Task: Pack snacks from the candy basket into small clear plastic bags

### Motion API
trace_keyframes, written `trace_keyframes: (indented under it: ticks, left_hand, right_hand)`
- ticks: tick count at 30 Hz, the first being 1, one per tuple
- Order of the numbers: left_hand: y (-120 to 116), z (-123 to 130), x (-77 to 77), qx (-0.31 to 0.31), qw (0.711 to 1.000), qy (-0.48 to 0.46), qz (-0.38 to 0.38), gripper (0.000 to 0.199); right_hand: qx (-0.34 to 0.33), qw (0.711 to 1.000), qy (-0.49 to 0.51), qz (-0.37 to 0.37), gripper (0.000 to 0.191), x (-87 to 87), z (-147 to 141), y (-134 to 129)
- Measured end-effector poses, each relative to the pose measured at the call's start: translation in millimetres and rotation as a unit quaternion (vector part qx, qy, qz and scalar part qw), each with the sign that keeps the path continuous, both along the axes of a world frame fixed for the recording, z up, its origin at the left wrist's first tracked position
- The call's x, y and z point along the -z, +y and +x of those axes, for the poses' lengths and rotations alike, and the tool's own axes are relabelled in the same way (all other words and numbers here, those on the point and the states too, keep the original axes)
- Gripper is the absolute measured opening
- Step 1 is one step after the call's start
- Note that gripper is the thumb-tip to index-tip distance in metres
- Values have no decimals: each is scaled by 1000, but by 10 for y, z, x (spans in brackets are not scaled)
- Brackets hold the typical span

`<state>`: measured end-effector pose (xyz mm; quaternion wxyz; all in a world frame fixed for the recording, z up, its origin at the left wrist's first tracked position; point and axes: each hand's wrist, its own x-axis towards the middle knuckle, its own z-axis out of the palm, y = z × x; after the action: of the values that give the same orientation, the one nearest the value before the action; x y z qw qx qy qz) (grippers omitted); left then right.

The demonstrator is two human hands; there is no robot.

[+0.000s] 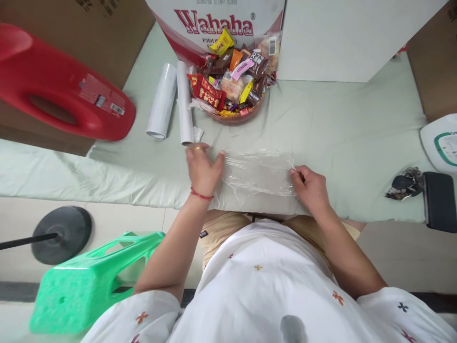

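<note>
A clear plastic bag or film lies stretched flat on the pale green cloth between my hands. My right hand pinches its right edge between thumb and fingers. At its left edge is my left hand, thumb and fingers apart, the thumb touching the film. The fingertips of my left hand come close to the lower end of a thin white roll. A wider white roll lies to the left of it. Beyond the hands stands a bowl heaped with wrapped candies and snacks.
A red jug lies at the left by a brown carton. Behind the bowl is a Wahaha box. Keys, a black phone and a white container are at the right. A green stool stands below left.
</note>
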<state>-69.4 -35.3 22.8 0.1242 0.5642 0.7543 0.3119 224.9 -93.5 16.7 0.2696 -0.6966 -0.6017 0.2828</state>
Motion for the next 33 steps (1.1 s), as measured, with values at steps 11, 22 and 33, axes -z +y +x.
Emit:
trace_keyframes:
  ticks: [11, 22, 33]
  left_hand:
    - [-694, 512, -283, 210, 960, 62, 176, 12]
    - [-626, 329, 173, 345, 904, 207, -145, 98]
    - [-615, 315, 151, 353, 892, 216, -180, 115]
  right_hand:
    - [31, 999, 17, 0, 37, -29, -22, 23]
    - [44, 999, 20, -18, 42, -57, 324, 138]
    - [-6, 939, 229, -256, 59, -305, 543, -32]
